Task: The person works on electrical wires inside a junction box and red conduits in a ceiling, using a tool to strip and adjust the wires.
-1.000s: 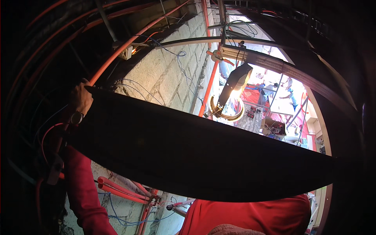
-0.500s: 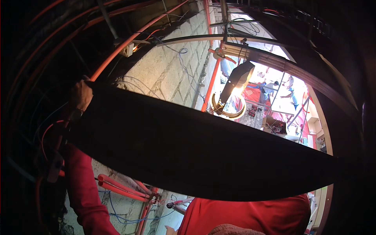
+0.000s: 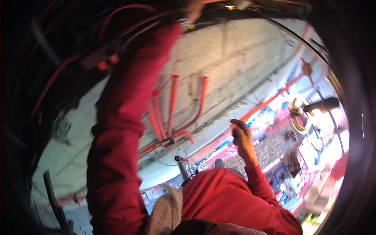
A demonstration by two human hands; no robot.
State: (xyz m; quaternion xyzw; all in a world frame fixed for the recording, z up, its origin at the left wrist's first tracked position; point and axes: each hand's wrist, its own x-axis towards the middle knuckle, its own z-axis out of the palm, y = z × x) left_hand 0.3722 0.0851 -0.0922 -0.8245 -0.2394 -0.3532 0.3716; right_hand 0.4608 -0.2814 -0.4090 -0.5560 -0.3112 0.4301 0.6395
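Observation:
My left arm in its red sleeve (image 3: 125, 94) reaches up across the view. At its end my left hand (image 3: 192, 11) is blurred at the top edge, beside dark overhead framing and a thin orange pipe; its fingers cannot be made out. My right hand (image 3: 243, 141) is raised in front of my body, fingers curled in, apart from the wall. Whatever it may hold is too small or hidden to tell. Beyond it runs a long orange pipe (image 3: 270, 97). Several bent orange conduit pipes (image 3: 172, 105) stand against the block wall (image 3: 219, 58), left of that hand.
A lit work lamp (image 3: 321, 105) and a coil of yellowish cable (image 3: 298, 119) hang at the right. Far below are a grey floor, a box of tools (image 3: 290, 163) and scattered items. A dark upright bar (image 3: 55, 199) stands lower left.
My view has swung, shifting the wall and lamp. The wide dark shape that crossed the middle is gone from view. My left hand now shows at the top, and my right hand has come into view.

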